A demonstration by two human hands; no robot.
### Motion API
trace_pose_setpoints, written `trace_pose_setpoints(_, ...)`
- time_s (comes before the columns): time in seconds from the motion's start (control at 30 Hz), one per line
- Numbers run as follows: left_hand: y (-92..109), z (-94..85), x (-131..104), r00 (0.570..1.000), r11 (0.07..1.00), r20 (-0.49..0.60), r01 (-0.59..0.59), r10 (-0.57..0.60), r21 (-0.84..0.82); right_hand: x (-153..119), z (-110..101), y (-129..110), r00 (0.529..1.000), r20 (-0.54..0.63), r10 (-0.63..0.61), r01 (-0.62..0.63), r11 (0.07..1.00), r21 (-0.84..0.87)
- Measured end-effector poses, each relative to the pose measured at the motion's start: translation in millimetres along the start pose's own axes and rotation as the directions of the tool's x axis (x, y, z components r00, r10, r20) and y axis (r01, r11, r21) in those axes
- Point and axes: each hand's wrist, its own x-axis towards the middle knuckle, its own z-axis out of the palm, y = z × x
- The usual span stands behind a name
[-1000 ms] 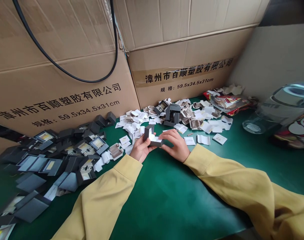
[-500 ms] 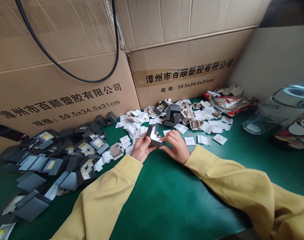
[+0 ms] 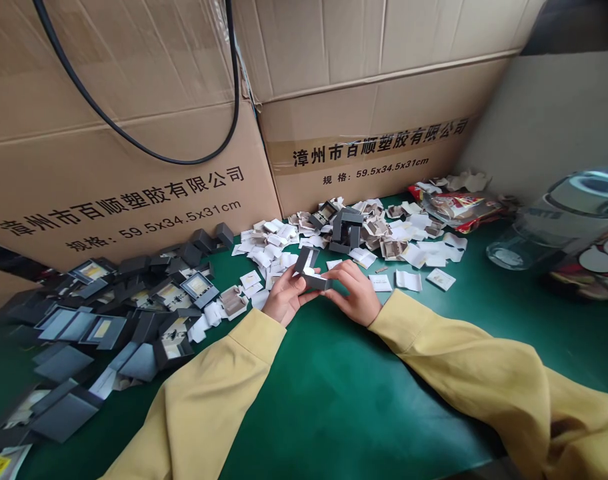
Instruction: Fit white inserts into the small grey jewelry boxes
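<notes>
My left hand [image 3: 283, 298] is closed round a small dark grey box [image 3: 314, 282], its thumb over the near left side. The box's lid [image 3: 307, 257] stands raised, and something white shows inside. My right hand [image 3: 353, 290] pinches the box's right end between curled fingers and thumb. Just beyond the hands lies a heap of white folded papers and card inserts [image 3: 271, 257]. On top of that heap, further back, sit several dark boxes [image 3: 345, 227].
Many dark boxes, some open [image 3: 109, 327], spread over the green table [image 3: 304, 400] at left. Large cardboard cartons [image 3: 379, 133] stand behind, with a black cable [image 3: 184, 162] hanging in front. At right are a red snack bag [image 3: 459, 207] and a clear plastic jug [image 3: 539, 230].
The box has tilted slightly in my hands, so less of its white inside shows. My right fingers have shifted a little at its right end.
</notes>
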Motion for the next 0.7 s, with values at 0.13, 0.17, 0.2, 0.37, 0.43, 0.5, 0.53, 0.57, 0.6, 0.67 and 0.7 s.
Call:
trace_pose_setpoints(0.13, -0.2, -3.0, 1.5, 0.999, 0.999, -0.025, -0.034, 0.034, 0.006, -0.6, 0.3, 0.4, 1.0, 0.017, -0.002, 0.002, 1.0, 0.005)
trace_pose_setpoints(0.17, -0.4, -3.6, 1.9, 0.999, 0.999, -0.029, -0.035, 0.035, 0.005, -0.5, 0.4, 0.2, 1.0, 0.018, -0.006, 0.006, 1.0, 0.007)
trace_pose_setpoints(0.2, -0.9, -4.1, 2.4, 0.999, 0.999, -0.031, -0.035, 0.035, 0.004, -0.4, 0.4, -0.1, 1.0, 0.016, -0.011, 0.01, 1.0, 0.007)
trace_pose_setpoints(0.37, -3.6, -5.0, 5.4, 0.997, 1.0, -0.073, -0.019, 0.018, -0.012, 0.7, -0.4, -2.7, 1.0, -0.004, -0.018, 0.018, 1.0, 0.001)
trace_pose_setpoints(0.43, -4.0, -5.1, 6.4, 0.993, 1.0, -0.118, -0.01, 0.007, -0.027, 0.6, -0.7, -2.9, 1.0, -0.001, -0.015, 0.015, 1.0, 0.004)
trace_pose_setpoints(0.5, -3.8, -4.8, 6.5, 0.992, 1.0, -0.126, -0.007, 0.003, -0.025, 0.2, -0.8, -2.4, 1.0, 0.001, -0.004, 0.004, 1.0, 0.003)
trace_pose_setpoints(0.53, -3.5, -4.4, 6.2, 0.993, 1.0, -0.114, -0.007, 0.006, -0.016, 0.1, -0.7, -1.9, 1.0, -0.001, 0.003, -0.003, 1.0, 0.0)
trace_pose_setpoints(0.57, -3.2, -3.9, 5.7, 0.995, 1.0, -0.097, -0.009, 0.008, -0.004, -0.1, -0.6, -1.4, 1.0, -0.002, 0.01, -0.01, 1.0, -0.002)
trace_pose_setpoints(0.6, -2.8, -3.3, 5.1, 0.996, 1.0, -0.083, -0.012, 0.012, 0.009, -0.2, -0.4, -0.9, 1.0, -0.002, 0.015, -0.015, 1.0, -0.004)
trace_pose_setpoints(0.67, -2.2, -2.1, 4.0, 0.997, 0.999, -0.08, -0.018, 0.021, 0.036, -0.3, 0.0, -0.1, 1.0, 0.006, 0.014, -0.014, 1.0, -0.007)
trace_pose_setpoints(0.7, -2.2, -1.7, 3.7, 0.995, 0.999, -0.091, -0.021, 0.026, 0.048, -0.4, 0.2, 0.2, 1.0, 0.012, 0.01, -0.01, 1.0, -0.006)
